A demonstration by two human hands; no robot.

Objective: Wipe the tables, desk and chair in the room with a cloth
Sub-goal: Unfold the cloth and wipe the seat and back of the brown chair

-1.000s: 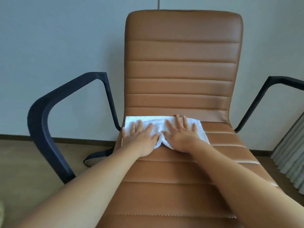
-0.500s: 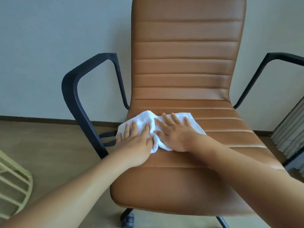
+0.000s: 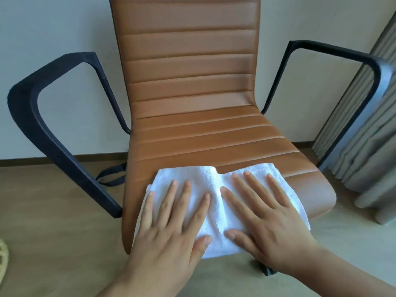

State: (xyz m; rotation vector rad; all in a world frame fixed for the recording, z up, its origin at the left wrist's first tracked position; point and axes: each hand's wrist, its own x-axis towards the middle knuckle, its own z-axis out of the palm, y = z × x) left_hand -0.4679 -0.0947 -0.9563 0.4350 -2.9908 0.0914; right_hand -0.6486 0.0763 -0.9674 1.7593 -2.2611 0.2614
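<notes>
A brown leather chair (image 3: 192, 86) with ribbed stitching faces me. A white cloth (image 3: 216, 213) lies spread over the front edge of its seat and hangs a little past the edge. My left hand (image 3: 171, 228) presses flat on the cloth's left half with fingers straight and spread. My right hand (image 3: 263, 215) presses flat on its right half the same way. Both palms lie at the seat's front lip.
Black armrests stand on the left (image 3: 42, 116) and right (image 3: 342, 67) of the seat. Grey curtains (image 3: 368, 146) hang at the right. A pale wall is behind the chair, beige floor (image 3: 53, 211) below, and a chair caster (image 3: 269, 271) shows near my right wrist.
Both hands have dragged the cloth from the back of the seat forward to its front edge. The view has moved closer and lower over the seat.
</notes>
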